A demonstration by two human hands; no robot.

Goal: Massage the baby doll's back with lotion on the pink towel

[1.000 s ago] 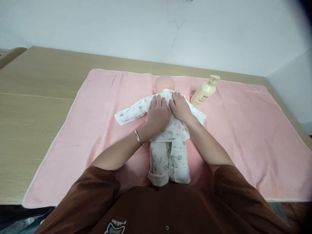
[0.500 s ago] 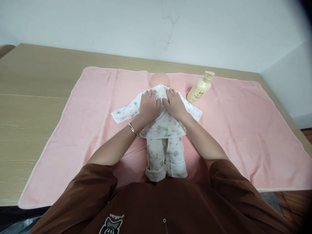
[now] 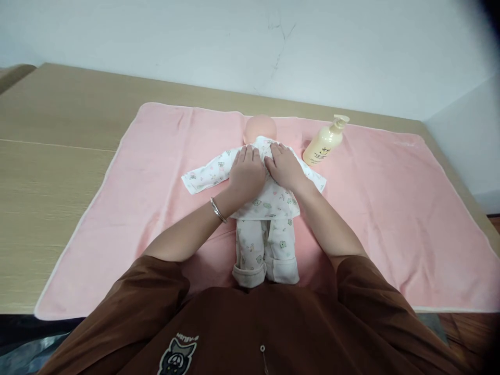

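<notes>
A baby doll in a white patterned top (image 3: 269, 200) and white patterned trousers with rolled cuffs (image 3: 282, 245) lies with its head (image 3: 261, 128) away from me. Its sleeves spread to both sides. My left hand (image 3: 248, 174) lies flat on the left part of the upper top, a silver bracelet (image 3: 217, 210) round its wrist. On the right part of the upper top rests my right hand (image 3: 286, 166), fingers stretched out. Neither hand grips anything. The doll's face is not visible.
Under the doll a pink mat (image 3: 390, 219) covers much of the wooden table (image 3: 50, 156). A cream pump bottle (image 3: 325, 141) stands on the mat to the right of the doll's head. Behind the table rises a pale wall (image 3: 219, 47) with a crack.
Both hands have shifted slightly to the right on the doll's top, staying flat. The whole view has tilted a little. The doll and bottle keep their places on the mat.
</notes>
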